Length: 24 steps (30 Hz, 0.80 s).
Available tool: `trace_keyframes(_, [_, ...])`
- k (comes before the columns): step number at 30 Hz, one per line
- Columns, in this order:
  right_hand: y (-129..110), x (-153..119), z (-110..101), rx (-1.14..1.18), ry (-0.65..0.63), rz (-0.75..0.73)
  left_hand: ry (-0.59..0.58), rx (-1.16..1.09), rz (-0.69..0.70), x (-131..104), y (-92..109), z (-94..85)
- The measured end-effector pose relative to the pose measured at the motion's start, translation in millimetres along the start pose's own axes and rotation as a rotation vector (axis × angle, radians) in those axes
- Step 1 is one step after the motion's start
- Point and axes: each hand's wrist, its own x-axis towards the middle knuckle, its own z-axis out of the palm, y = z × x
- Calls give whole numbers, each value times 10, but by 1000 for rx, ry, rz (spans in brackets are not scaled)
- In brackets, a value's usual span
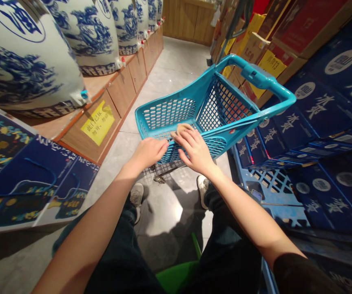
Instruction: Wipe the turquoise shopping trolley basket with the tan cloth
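Note:
A turquoise plastic shopping cart with a perforated basket stands in front of me, its push handle pointing to the right. My left hand is closed over the near left corner of the basket's rim, with most of the fingertips hidden. Just to its right, my right hand lies over the near rim, its fingers bent over a crumpled beige cloth. Part of the cloth shows beyond the fingers, against the basket; the rest is covered by the hand.
Large blue-and-white jars with taps line a wooden ledge on the left. Blue gift bags stand below them. Stacked blue boxes and a blue plastic pallet flank the right. A green seat is beneath me.

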Motion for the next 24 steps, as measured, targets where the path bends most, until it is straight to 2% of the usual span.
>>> trace_keyframes(3, [93,42,-67,15,0,20,-18,18,-4,-6,-8,-1])
trace_keyframes(7, [315,46,-150,-5,114,159,-26,-21,-6,-1,-11,0])
trace_keyframes(11, [169,25,-62,-52,131,120,-18,-8,-5,2,0,0])
trace_keyframes(13, [66,27,-31,-51,79,52,-14,0,-9,0,5,-6])
trace_keyframes(15, [58,41,-53,-26,15,10,-9,-1,-13,-1,5,-13])
trace_keyframes(17, [154,54,-112,-11,9,35,-13,1,-10,-2,1,-17])
trace_keyframes(20, [321,54,-174,-24,109,148,-16,-9,-5,-1,-3,-13])
trace_keyframes(22, [318,40,-152,-40,145,200,-7,-26,-7,0,-1,-7])
trace_keyframes(24, [210,28,-88,-56,121,189,3,-39,-12,-1,2,-4])
